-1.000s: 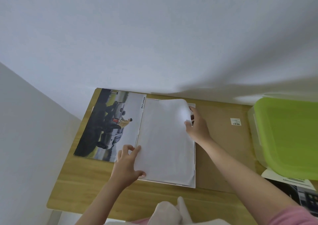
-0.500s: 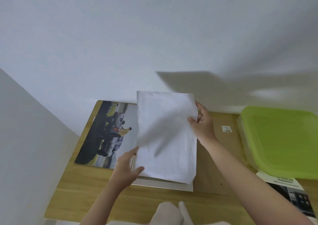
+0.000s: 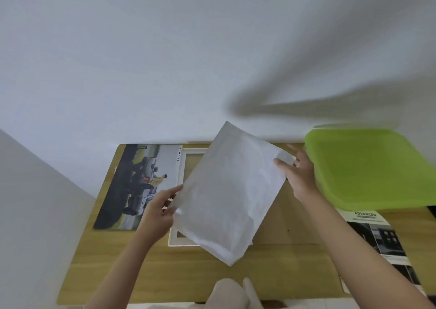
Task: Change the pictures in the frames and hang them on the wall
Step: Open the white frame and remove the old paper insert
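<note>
A white sheet of paper (image 3: 231, 195) hangs tilted in the air above the wooden table (image 3: 188, 275). My right hand (image 3: 298, 174) pinches its upper right corner. My left hand (image 3: 160, 209) holds its left edge between thumb and fingers. Under the sheet lies a white picture frame (image 3: 186, 167), mostly hidden, with its left rail and lower left corner showing. A car picture (image 3: 139, 186) with the words SMART CAR lies flat to the left of the frame.
A lime green plastic lid (image 3: 368, 167) covers a box at the right, close to my right hand. A printed brochure (image 3: 379, 235) lies below it near the table's right edge. A white wall (image 3: 188, 60) rises behind the table. A pale cloth (image 3: 231, 294) shows at the bottom.
The white sheet lay flat on the frame with its corner curled; both hands have since lifted it off and swung it to the right, uncovering part of the frame. The view has tilted.
</note>
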